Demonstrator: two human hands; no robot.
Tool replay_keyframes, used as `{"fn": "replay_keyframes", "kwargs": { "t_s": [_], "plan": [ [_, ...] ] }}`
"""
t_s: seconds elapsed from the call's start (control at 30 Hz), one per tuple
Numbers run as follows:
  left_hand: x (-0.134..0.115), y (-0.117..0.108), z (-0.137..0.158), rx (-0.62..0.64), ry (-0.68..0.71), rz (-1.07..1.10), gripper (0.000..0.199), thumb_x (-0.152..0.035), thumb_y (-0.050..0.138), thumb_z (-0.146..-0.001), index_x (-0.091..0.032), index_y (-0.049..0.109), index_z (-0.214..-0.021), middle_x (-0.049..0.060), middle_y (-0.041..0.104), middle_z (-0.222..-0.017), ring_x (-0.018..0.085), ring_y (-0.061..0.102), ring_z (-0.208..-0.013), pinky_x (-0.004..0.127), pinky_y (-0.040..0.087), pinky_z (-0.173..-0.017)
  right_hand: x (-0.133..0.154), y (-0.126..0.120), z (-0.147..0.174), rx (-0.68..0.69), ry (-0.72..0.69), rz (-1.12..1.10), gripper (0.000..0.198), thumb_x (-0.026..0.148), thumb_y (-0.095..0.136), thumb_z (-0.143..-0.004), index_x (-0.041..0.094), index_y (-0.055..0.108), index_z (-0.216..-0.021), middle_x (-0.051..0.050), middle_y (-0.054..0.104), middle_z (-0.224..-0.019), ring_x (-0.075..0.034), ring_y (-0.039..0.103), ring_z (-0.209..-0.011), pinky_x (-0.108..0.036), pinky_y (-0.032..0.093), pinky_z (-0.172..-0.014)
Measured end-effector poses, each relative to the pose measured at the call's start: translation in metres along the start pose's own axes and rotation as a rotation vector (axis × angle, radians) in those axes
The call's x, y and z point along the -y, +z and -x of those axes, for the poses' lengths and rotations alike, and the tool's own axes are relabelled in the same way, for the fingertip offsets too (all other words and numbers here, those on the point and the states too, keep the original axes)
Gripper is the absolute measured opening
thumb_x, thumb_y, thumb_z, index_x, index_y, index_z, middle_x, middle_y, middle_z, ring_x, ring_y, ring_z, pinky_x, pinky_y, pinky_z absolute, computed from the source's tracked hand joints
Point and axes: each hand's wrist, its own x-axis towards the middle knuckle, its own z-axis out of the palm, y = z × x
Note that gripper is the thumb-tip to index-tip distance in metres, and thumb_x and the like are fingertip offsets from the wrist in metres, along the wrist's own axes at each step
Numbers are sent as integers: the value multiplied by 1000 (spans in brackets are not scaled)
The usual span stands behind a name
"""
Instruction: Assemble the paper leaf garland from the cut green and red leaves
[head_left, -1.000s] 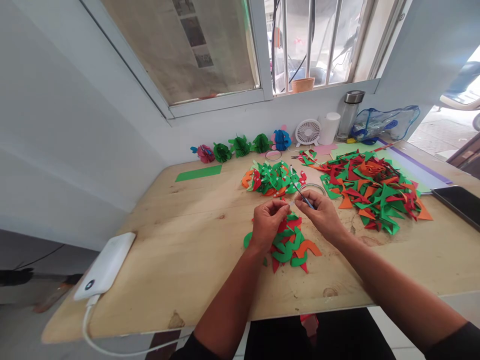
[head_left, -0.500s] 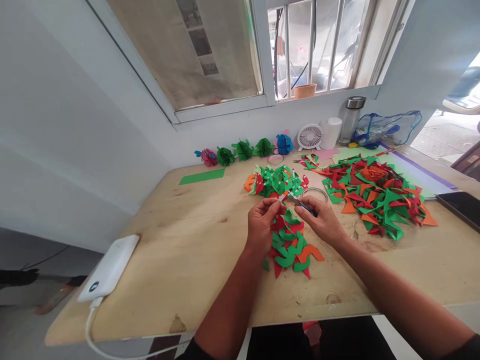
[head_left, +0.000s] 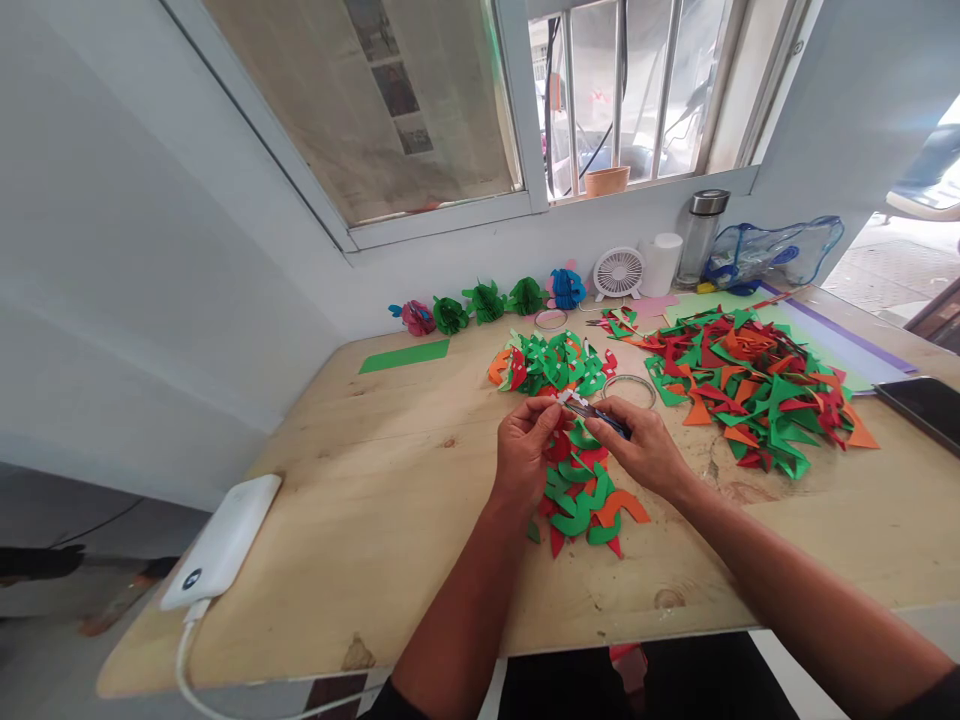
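Observation:
My left hand (head_left: 527,440) pinches a small white piece (head_left: 562,397) between thumb and fingertips. My right hand (head_left: 637,440) is closed round a slim tool (head_left: 604,417) with a metal tip and a dark blue handle; its exact kind does not show. The tool's tip meets the white piece. Below my fingers lies a pile of curved paper cut-outs (head_left: 574,508) in green, red and orange, partly hidden by my left hand. Just beyond my hands sits another pile of cut-outs (head_left: 555,360) bearing small white patches.
To the right is a large heap of paper scraps (head_left: 750,390), with a phone (head_left: 922,405) at the edge. A tape-like ring (head_left: 630,391) lies near my right hand. Behind stand folded paper flowers (head_left: 487,300), a small fan (head_left: 619,272) and a bottle (head_left: 703,240). A power bank (head_left: 221,540) is left.
My right hand has shifted slightly left, and the tool's tip has come onto the white piece, which shows larger now. My left hand stays nearly in place.

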Motion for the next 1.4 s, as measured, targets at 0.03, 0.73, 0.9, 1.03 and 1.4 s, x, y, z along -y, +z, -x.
{"fn": "replay_keyframes", "kwargs": {
  "t_s": [0.03, 0.73, 0.9, 1.03, 1.4],
  "plan": [
    [0, 0, 0, 5, 3, -6, 20, -30, 73, -67, -15, 64, -78, 2, 68, -70, 11, 61, -62, 23, 48, -64, 0, 0, 0, -1, -3, 6, 33, 46, 48, -85, 17, 64, -89, 1, 55, -66, -11, 43, -57, -23, 32, -54],
    [4, 0, 0, 6, -14, 1, 17, -28, 73, -68, -16, 66, -78, 1, 68, -70, 11, 62, -63, 24, 50, -67, 1, 0, 0, -26, 4, 36, 33, 45, 48, -86, 18, 67, -87, 0, 57, -63, -10, 43, -54, -23, 31, -52],
    [4, 0, 0, -1, -1, -17, 19, -31, 74, -66, -17, 66, -76, 2, 69, -71, 12, 63, -65, 25, 50, -69, 1, 0, 0, -39, 21, 57, 33, 45, 48, -85, 18, 68, -85, 1, 56, -62, -10, 43, -54, -22, 31, -51],
    [3, 1, 0, -31, -10, -55, 22, -33, 75, -65, -16, 65, -76, 3, 69, -71, 12, 63, -63, 26, 51, -67, 2, 0, 1, -75, 29, 98, 34, 47, 49, -84, 19, 68, -85, 1, 55, -59, -10, 42, -51, -22, 30, -49],
    [-1, 3, 2, -86, -9, -135, 21, -32, 73, -65, -16, 66, -74, 3, 68, -68, 12, 61, -59, 21, 47, -54, 2, 3, 3, -152, 31, 232, 31, 47, 52, -83, 21, 70, -86, 0, 58, -58, -12, 47, -52, -23, 31, -51]
  ]
}}
